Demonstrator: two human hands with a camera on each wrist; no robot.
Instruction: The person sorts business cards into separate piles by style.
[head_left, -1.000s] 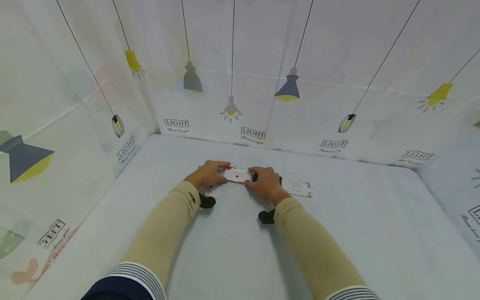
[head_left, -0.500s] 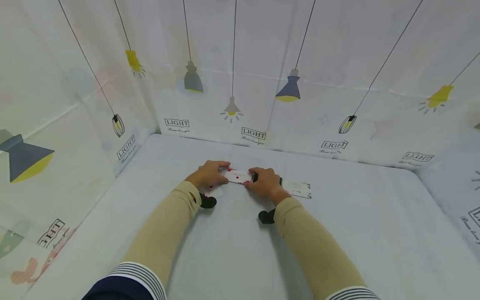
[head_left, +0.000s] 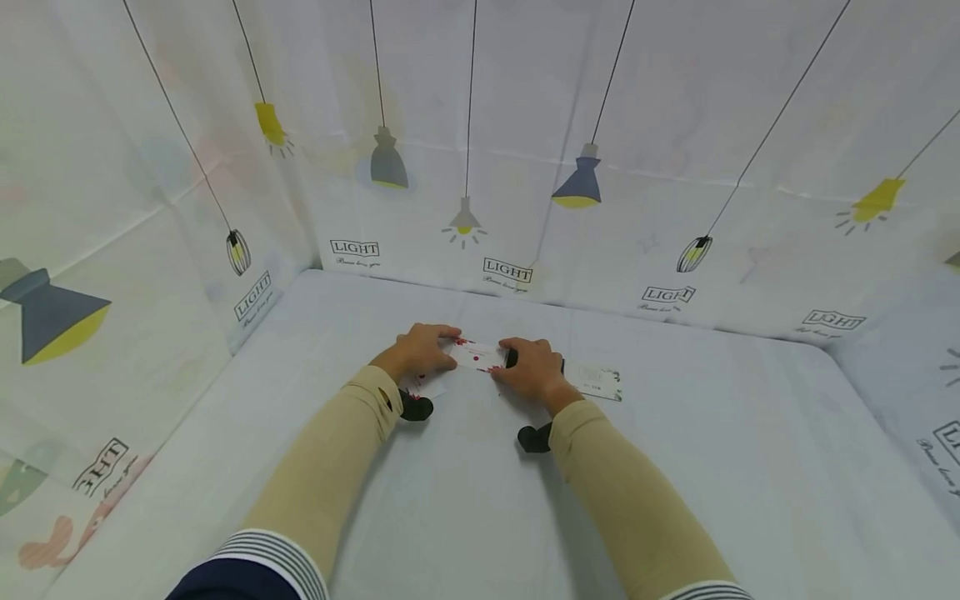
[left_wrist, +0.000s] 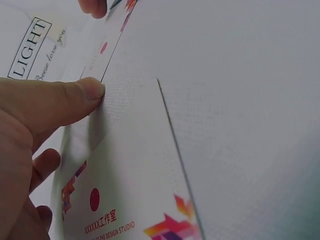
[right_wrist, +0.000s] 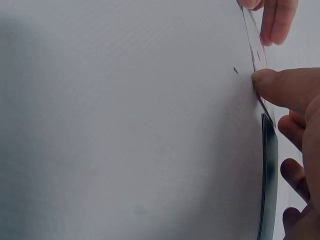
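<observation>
A white business card (head_left: 477, 356) with red corner patterns and a red dot lies near the middle of the table's far half. My left hand (head_left: 422, 348) pinches its left end between thumb and forefinger. On the right end, my right hand (head_left: 534, 368) grips it the same way, the thumb (right_wrist: 267, 82) at the near edge. Partly under the left hand lies a second white card (left_wrist: 115, 190) with orange and red patterns and a red oval. Beneath the right palm sits a thin stack of dark cards (right_wrist: 270, 175), mostly hidden in the head view.
To the right of the right hand lies a white card (head_left: 598, 383) with green leaf corners. White cloth covers the table (head_left: 465, 500). Behind it hangs a curtain (head_left: 525, 225) printed with lamps. A black wrist mount (head_left: 416, 407) juts out below the left wrist.
</observation>
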